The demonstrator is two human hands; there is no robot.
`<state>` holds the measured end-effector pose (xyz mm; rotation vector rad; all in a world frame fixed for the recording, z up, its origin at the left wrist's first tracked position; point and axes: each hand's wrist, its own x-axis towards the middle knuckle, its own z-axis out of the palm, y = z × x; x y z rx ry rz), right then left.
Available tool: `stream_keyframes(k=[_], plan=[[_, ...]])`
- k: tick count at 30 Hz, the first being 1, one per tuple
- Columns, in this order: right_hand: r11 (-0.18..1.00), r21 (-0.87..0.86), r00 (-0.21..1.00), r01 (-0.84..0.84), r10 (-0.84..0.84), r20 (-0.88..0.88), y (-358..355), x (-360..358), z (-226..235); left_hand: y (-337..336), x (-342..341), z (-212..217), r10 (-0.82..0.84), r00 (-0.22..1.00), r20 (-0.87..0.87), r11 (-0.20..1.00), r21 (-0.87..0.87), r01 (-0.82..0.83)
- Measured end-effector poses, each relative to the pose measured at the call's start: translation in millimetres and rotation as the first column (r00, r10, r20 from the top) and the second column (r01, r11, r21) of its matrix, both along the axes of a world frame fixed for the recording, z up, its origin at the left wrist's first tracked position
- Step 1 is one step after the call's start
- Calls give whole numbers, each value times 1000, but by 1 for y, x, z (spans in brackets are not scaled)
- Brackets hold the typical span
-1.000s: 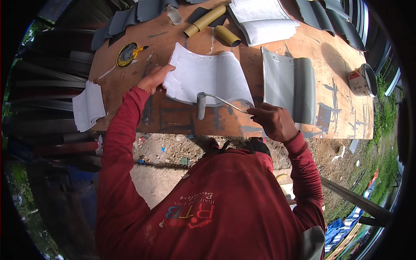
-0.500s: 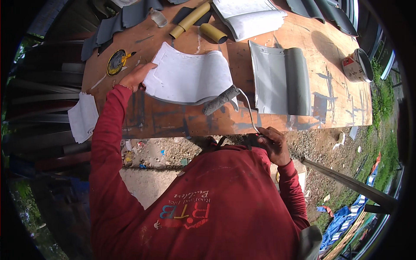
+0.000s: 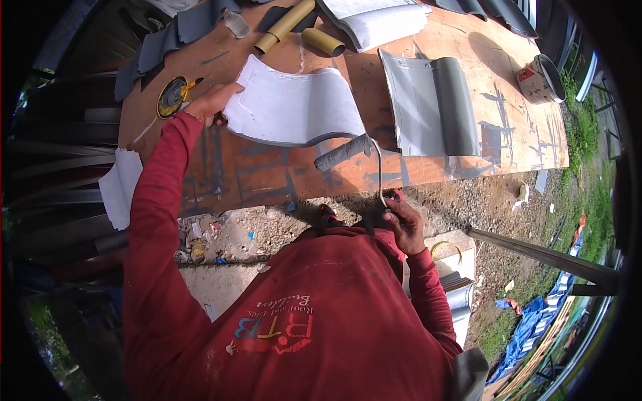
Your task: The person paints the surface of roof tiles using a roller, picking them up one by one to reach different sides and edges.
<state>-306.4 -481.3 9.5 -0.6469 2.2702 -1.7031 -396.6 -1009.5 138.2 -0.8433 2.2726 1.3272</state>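
My left hand (image 3: pixel 212 105) grips the left edge of a white, wavy roof tile (image 3: pixel 294 107), its fingers partly hidden beneath it. In my right hand (image 3: pixel 404 226) is the handle of a paint roller (image 3: pixel 342 154), closed in the fingers. The roller's grey sleeve lies at the near right corner of the white tile; whether it touches the tile I cannot tell. To the right, a grey-coated roof tile (image 3: pixel 429 103) rests on the wooden table (image 3: pixel 267 177).
A paint bucket (image 3: pixel 539 80) stands at the table's right side. Further back are yellow tubes (image 3: pixel 287 25), a clear bottle (image 3: pixel 235 24), stacked white tiles (image 3: pixel 374 23) and dark tiles (image 3: pixel 180 33). A round yellow-and-black item (image 3: pixel 172 97) lies left. A wooden bar (image 3: pixel 535 252) juts in at right.
The view has shifted slightly. The roller in my right hand has turned a little, its handle now more upright. My left hand keeps its hold on the white tile.
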Motion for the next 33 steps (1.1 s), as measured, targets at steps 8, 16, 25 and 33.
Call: stream_keyframes(k=[8, 16, 25, 33], plan=[[991, 67, 899, 115, -132, 418, 78, 33, -68, -6, -1, -13, 17, 1000, -4, 999, 52, -17], [939, -165, 874, 300, -201, 443, 89, 81, -71, 2, 85, -99, 64, 997, -48, 985, 166, -55], [988, -42, 934, 152, -130, 332, 69, 56, -50, 8, 150, -205, 138, 962, -234, 973, 216, -87], [969, -39, 968, 244, -241, 74, -77, 58, -31, -284, 310, -175, 87, 775, -626, 686, -527, -502]])
